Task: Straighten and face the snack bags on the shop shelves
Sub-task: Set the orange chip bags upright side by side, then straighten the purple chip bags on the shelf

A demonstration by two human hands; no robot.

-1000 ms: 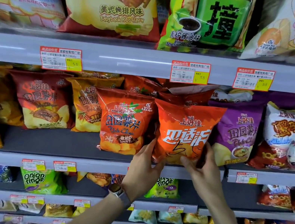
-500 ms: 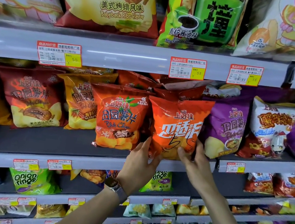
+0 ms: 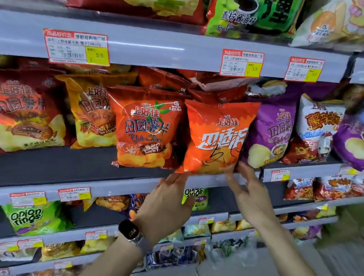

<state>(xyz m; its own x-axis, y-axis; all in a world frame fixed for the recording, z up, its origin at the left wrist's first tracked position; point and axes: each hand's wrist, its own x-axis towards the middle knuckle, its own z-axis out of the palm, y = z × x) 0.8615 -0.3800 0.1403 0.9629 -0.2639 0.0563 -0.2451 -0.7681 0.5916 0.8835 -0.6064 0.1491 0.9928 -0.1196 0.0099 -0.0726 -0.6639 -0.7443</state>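
The orange snack bag (image 3: 215,138) with white characters and a handwritten "5.5" stands upright at the front edge of the grey shelf (image 3: 119,186), its printed face turned outward. Just beside it on the left stands a tomato-flavour chip bag (image 3: 146,129), also upright and facing out, and the two nearly touch. Further left of the orange bag, a yellow-orange bag (image 3: 93,110) and a dark red bag (image 3: 18,109) sit deeper on the shelf, tilted back. On the orange bag's right, a purple bag (image 3: 271,134) stands close against it, partly tucked behind its edge.

Both hands are below the orange bag and are released, grasping nothing. The left hand (image 3: 163,207) is raised with its fingers straight, the tips reaching up to the bag's lower left corner. A watch (image 3: 132,232) sits on that wrist. The right hand (image 3: 249,193) is spread and relaxed, its fingertips (image 3: 236,169) at the bag's lower right corner. That hand is blurred, so I cannot tell whether the tips touch the wrapper or sit just off it.

Above the orange bag, a price label (image 3: 241,63) hangs on the rail of the next shelf up. Below it and to the left, a green onion rings bag (image 3: 28,215) stands on a lower shelf.
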